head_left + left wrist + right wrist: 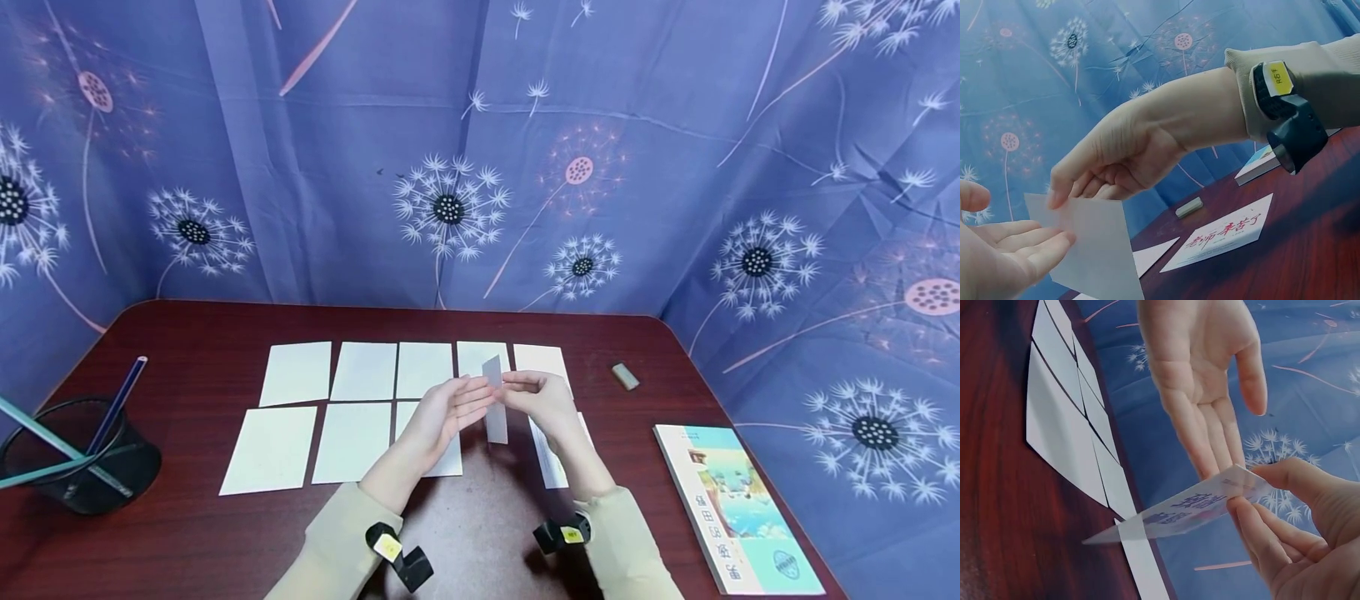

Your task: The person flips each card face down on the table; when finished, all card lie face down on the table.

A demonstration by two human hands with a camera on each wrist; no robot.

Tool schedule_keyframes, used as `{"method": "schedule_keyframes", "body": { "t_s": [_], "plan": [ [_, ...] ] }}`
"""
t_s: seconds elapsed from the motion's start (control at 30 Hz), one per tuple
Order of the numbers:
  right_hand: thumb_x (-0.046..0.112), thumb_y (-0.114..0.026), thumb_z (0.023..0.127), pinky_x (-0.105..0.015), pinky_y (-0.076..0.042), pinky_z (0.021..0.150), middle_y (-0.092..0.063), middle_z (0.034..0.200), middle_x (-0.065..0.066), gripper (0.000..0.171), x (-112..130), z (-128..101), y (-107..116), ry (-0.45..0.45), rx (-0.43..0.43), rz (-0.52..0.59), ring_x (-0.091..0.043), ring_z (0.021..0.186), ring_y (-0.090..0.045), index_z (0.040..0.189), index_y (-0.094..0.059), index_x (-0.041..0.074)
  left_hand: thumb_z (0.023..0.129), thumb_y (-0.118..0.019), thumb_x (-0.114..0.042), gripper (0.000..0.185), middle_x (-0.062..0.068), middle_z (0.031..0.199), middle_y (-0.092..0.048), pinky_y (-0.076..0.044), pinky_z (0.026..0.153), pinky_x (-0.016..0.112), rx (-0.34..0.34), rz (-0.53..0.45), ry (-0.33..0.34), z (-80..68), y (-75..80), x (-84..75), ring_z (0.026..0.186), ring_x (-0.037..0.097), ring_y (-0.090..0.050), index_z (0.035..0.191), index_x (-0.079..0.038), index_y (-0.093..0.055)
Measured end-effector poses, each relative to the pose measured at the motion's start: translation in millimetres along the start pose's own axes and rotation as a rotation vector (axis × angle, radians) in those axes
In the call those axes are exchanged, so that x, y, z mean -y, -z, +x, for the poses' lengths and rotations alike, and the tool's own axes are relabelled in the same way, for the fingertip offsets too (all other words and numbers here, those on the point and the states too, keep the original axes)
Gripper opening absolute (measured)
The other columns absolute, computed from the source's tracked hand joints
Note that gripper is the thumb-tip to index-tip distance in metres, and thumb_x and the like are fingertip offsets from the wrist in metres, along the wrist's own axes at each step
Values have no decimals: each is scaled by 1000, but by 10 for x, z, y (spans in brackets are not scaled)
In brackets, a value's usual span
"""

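Note:
My right hand (525,388) pinches a white card (495,402) by its top edge and holds it upright above the dark red table (180,533). My left hand (467,405) is open, palm up, with straight fingertips touching the card's left side. In the right wrist view the card (1191,509) shows printed characters on its face, pinched by my right fingers (1254,515) below the open left palm (1200,381). In the left wrist view the card (1094,250) hangs between my left fingers (1041,250) and the right hand (1116,156). Several white cards (363,371) lie in two rows on the table.
A black mesh pen holder (75,467) with pencils stands at the table's left edge. A small eraser (625,377) lies at the right, and a book (738,508) sits near the front right corner. One card with red writing (1225,232) lies face up. Blue dandelion cloth surrounds the table.

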State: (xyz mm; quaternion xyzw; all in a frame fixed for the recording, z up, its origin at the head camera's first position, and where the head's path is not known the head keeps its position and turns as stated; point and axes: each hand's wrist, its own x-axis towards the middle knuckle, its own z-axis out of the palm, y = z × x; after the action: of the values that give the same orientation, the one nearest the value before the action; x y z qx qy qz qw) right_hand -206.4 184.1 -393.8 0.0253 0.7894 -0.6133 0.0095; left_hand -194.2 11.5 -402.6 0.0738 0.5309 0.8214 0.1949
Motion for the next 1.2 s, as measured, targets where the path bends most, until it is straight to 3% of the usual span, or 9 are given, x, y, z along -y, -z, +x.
{"method": "schedule_keyframes", "body": {
  "t_s": [0.37,0.47,0.53,0.7,0.87,1.03,1.2],
  "plan": [
    [-1,-65,79,-18,-57,66,-74,87,-15,38,-18,45,97,-61,-29,28,-4,70,-65,113,-63,-18,105,-26,-18,53,40,145,-35,-34,116,45,32,-96,47,51,76,18,138,45,-37,141,21,-30],
    [2,-65,79,-18,-54,65,-73,97,-17,42,-143,121,170,-131,9,-2,-7,75,-66,116,-62,-17,105,-25,-18,54,42,145,-33,-32,117,46,48,-101,73,62,114,38,138,48,-34,141,22,-27],
    [4,-66,79,-15,-49,56,-73,102,-18,45,-241,169,229,-184,52,-33,-8,79,-66,119,-61,-16,105,-24,-18,54,42,145,-32,-30,118,47,47,-98,105,67,148,59,139,48,-33,142,22,-26],
    [-1,-65,80,-11,-47,52,-72,92,-10,47,-420,242,323,-239,188,-20,-5,73,-64,122,-55,-21,105,-23,-16,53,42,144,-34,-31,117,48,10,-66,175,84,223,128,138,48,-35,141,22,-29],
    [-4,-64,80,-14,-54,65,-71,86,-5,43,-490,260,317,-222,259,-24,-3,71,-62,118,-55,-24,103,-26,-15,52,45,139,-39,-35,115,50,-30,-13,204,110,259,205,134,49,-40,138,23,-33],
    [-4,-68,80,-30,-60,82,-72,96,-16,35,-499,242,286,-238,224,-137,-14,82,-68,111,-62,-20,103,-28,-15,50,44,136,-43,-38,112,50,-63,33,216,123,269,257,131,48,-45,135,23,-37],
    [1,-71,81,-40,-60,85,-71,104,-25,34,-471,206,302,-254,221,-236,-26,89,-72,110,-65,-16,104,-27,-16,50,43,135,-45,-38,112,50,-75,48,221,128,274,287,130,48,-47,135,23,-38]
  ]
}}
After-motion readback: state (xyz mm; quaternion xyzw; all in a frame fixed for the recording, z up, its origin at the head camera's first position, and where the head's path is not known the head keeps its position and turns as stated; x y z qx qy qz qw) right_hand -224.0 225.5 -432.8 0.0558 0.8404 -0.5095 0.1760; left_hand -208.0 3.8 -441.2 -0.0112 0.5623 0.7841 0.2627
